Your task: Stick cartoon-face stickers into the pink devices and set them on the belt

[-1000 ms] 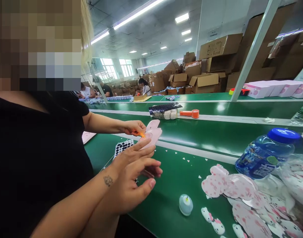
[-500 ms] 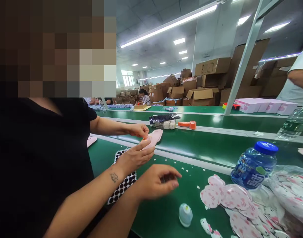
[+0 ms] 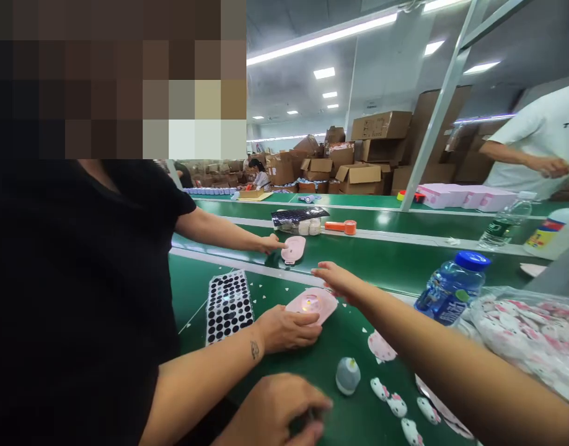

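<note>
Lower than before, my left hand point(image 3: 277, 406) curls, blurred, bottom centre; its grip I cannot tell. My right hand point(image 3: 335, 280), newly in view, stretches seemingly empty, nearer the pink shell point(image 3: 294, 249) up-left at mid-frame, long axis tilting away rightward. Upper right, a white shirt point(image 3: 535, 139) shows "TH".

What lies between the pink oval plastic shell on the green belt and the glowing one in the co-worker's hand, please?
In the head view, a long white strip crosses between the belt shell and the held shell.
</note>
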`<control>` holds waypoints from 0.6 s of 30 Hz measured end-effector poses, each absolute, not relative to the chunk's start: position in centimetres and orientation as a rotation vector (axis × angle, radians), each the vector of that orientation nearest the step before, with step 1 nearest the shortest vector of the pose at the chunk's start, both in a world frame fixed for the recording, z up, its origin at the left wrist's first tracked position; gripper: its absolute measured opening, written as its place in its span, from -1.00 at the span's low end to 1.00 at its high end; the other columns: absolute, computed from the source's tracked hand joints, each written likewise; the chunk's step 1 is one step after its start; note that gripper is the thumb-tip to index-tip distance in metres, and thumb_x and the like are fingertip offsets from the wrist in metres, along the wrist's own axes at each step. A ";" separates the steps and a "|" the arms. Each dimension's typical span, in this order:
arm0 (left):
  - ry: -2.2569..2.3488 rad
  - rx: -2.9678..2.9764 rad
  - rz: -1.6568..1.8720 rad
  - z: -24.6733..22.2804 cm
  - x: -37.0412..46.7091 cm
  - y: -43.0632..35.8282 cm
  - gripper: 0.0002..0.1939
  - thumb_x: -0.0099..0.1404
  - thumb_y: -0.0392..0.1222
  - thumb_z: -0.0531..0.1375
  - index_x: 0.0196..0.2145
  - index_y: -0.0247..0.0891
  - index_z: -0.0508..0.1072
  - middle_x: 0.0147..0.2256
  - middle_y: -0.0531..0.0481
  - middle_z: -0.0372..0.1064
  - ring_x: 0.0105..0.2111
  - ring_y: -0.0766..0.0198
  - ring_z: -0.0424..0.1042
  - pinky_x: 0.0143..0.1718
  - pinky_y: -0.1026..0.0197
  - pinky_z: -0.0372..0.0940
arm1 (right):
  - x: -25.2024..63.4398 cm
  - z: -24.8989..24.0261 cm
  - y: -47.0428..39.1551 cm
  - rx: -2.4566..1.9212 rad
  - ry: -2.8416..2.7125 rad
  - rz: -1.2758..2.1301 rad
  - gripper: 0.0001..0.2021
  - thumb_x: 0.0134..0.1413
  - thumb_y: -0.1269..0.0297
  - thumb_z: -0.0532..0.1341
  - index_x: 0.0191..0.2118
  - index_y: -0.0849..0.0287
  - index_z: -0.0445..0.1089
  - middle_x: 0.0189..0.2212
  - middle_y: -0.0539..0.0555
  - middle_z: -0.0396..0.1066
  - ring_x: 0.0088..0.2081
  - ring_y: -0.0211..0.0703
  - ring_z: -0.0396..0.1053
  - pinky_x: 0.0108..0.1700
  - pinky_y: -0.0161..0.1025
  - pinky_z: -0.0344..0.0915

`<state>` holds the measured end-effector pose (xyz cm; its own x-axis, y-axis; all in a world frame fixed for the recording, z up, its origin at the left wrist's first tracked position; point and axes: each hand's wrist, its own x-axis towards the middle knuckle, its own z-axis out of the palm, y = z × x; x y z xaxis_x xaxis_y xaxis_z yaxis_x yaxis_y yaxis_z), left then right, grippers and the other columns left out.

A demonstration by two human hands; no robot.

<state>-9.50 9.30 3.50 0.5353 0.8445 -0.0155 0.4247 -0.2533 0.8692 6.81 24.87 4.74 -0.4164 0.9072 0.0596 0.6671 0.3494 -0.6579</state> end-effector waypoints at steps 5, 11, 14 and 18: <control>0.955 1.818 0.540 0.8 -11.0 14.3 -0.30 0.41 -0.45 -0.26 0.09 0.32 0.39 -0.09 0.18 0.55 -0.09 0.24 0.54 -0.18 0.14 0.49 | 9.0 1.6 24.0 -1.269 -2.502 0.679 -0.75 0.26 0.20 0.21 -0.01 0.19 0.40 0.03 0.14 0.39 0.01 -0.05 0.38 0.05 0.05 0.35; 1.027 1.921 0.582 0.8 -11.4 10.4 -0.70 0.39 0.04 0.13 -0.02 -0.08 0.48 -0.05 -0.13 0.49 -0.15 0.17 0.52 -0.18 0.09 0.46 | 10.4 0.7 22.2 -0.981 -2.766 0.534 -0.74 0.20 0.30 0.25 0.00 0.14 0.43 0.16 0.13 0.32 0.17 0.03 0.26 0.23 0.18 0.13; 1.047 1.965 0.595 0.9 -11.0 6.2 -0.84 0.31 -0.03 0.19 -0.19 0.06 0.55 -0.24 0.02 0.56 -0.23 0.19 0.55 -0.24 0.20 0.45 | 12.2 2.1 22.3 -1.046 -2.711 0.438 -0.65 0.10 0.45 0.25 0.03 0.11 0.43 0.22 0.15 0.28 0.19 0.08 0.26 0.24 0.17 0.12; 1.670 1.987 0.659 0.8 -10.2 6.2 -0.67 0.39 -0.23 0.01 0.01 -0.15 0.45 0.03 -0.11 0.45 0.04 0.14 0.41 0.08 0.10 0.32 | 15.7 3.6 19.7 -1.215 -2.500 0.340 -0.60 0.18 0.38 0.11 0.13 0.17 0.36 0.20 0.22 0.30 0.19 0.06 0.28 0.25 0.09 0.17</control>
